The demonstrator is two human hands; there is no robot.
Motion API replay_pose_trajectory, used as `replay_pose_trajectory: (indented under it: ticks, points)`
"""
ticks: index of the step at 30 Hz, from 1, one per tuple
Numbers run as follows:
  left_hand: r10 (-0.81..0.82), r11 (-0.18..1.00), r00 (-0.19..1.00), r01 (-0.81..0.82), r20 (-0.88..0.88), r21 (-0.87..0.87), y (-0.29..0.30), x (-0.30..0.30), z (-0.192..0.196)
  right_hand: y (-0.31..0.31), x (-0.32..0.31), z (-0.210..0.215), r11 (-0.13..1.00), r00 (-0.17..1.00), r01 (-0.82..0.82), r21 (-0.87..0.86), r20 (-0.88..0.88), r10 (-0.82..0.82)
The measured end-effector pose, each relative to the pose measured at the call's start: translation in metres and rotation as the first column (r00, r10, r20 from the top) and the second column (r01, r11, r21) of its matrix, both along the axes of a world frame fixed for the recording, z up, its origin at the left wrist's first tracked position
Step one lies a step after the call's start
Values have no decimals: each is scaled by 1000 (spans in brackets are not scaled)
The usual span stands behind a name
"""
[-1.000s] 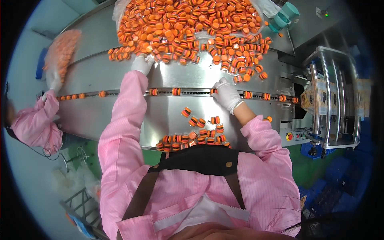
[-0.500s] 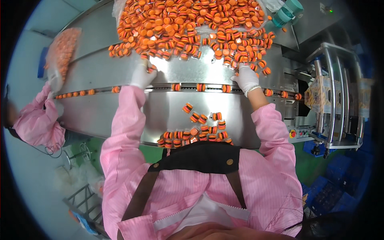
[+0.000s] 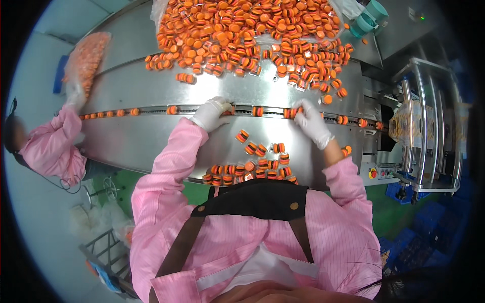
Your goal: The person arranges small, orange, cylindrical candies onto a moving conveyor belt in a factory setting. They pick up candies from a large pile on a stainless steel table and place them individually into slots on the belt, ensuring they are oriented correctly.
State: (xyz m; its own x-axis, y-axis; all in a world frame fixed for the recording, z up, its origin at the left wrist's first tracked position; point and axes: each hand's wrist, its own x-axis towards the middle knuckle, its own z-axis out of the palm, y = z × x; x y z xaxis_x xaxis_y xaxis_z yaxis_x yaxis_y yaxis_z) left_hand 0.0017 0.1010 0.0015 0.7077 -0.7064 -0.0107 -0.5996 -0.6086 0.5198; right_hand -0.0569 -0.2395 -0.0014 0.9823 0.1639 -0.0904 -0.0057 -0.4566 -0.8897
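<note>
Both my hands wear white gloves and are over the narrow conveyor track that crosses the steel table. My left hand has its fingers closed on a wrapped burger-shaped candy, mostly hidden, at the track. Further right, my right hand bends down with its fingertips closed on another striped candy, also at the track. Between the hands a candy sits in the track. Beyond them spreads a large heap of the same orange, red and black candies.
A smaller group of candies lies near the table's front edge. The track leads right into a wrapping machine. At the left a co-worker in pink reaches to a bag of candies. A teal container stands at the back right.
Both hands have come back from the edge of the heap to the track, the left one also moving right. A loose candy now shows beside my right wrist.
</note>
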Motion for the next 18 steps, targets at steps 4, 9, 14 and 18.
replay_pose_trajectory:
  ticks: [4, 9, 14, 18]
  points:
    - [522, 840, 844, -482, 126, -247, 25, 32, 1, 8, -41, -16, 910, 975, 99, 403, -222, -8]
    - [548, 814, 790, -579, 275, 40, 85, 79, 7, 3, -68, -44, 877, 986, 141, 459, -141, -85]
    - [459, 855, 888, -447, 17, 262, 89, 90, 0, 4, -71, -62, 960, 994, 82, 269, 54, -100]
    - [423, 903, 902, -412, -90, 123, 75, 72, -1, 4, -70, -57, 980, 987, 61, 190, 136, -88]
